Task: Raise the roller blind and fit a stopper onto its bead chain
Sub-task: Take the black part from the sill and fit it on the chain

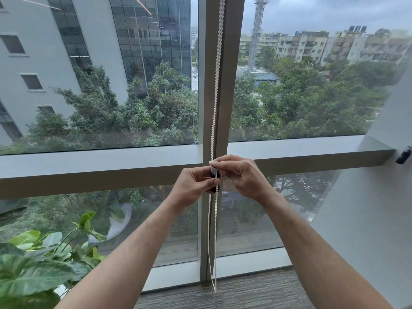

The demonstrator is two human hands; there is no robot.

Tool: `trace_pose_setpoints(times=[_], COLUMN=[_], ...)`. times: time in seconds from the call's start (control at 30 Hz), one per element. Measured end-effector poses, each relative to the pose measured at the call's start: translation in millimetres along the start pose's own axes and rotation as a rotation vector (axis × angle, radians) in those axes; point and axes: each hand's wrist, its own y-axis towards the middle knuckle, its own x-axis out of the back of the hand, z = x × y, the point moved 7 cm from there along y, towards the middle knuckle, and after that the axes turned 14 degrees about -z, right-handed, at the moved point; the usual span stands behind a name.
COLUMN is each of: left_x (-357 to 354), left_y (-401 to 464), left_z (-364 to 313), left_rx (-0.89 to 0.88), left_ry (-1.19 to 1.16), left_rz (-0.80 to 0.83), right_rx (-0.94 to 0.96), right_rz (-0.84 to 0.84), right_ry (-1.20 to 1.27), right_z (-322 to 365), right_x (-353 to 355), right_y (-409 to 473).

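Note:
A white bead chain [217,70] hangs as a loop down the window's centre post, its bottom near the floor. At mid height a small black stopper [214,177] sits against the chain, partly hidden by fingers. My left hand [193,186] pinches the stopper from the left. My right hand [239,175] grips the chain and the stopper's top from the right. The roller blind itself is out of view above; the glass is uncovered.
The grey window post [225,97] and a horizontal ledge [89,166] cross behind the hands. A leafy green plant [40,262] stands at the lower left. A white wall [374,208] with a small black fitting [403,155] is at the right. Grey carpet [245,293] lies below.

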Motion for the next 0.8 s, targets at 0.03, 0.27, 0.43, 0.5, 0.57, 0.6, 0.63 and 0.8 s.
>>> trace_pose_setpoints(times=[0.03, 0.27, 0.43, 0.5, 0.57, 0.6, 0.63, 0.8], left_x=[0, 0, -2, -3, -5, -5, -6, -2], left_y=[0, -1, -2, -3, -3, -3, -3, -4], left_z=[0, -1, -3, -8, -15, -18, -19, -11], left_rx=[0.001, -0.001, -0.004, -0.027, -0.045, -0.047, -0.047, -0.052], left_ry=[0.000, -0.004, -0.006, -0.009, -0.022, -0.030, -0.036, 0.038], left_rz=[0.000, -0.021, -0.036, -0.041, -0.041, -0.038, -0.036, -0.069], right_rx=[-0.001, -0.022, -0.158, -0.279, -0.389, -0.458, -0.538, -0.914], right_rz=[-0.007, -0.057, -0.085, -0.104, -0.133, -0.155, -0.178, -0.042], right_ry=[0.010, 0.014, 0.121, 0.312, 0.484, 0.535, 0.566, 0.644], right_z=[-1, -6, -17, -21, -23, -25, -28, -43], right_x=[0, -3, -9, -12, -15, -17, -18, -37], right_y=[0, -7, -15, -20, -25, -27, -30, -43])
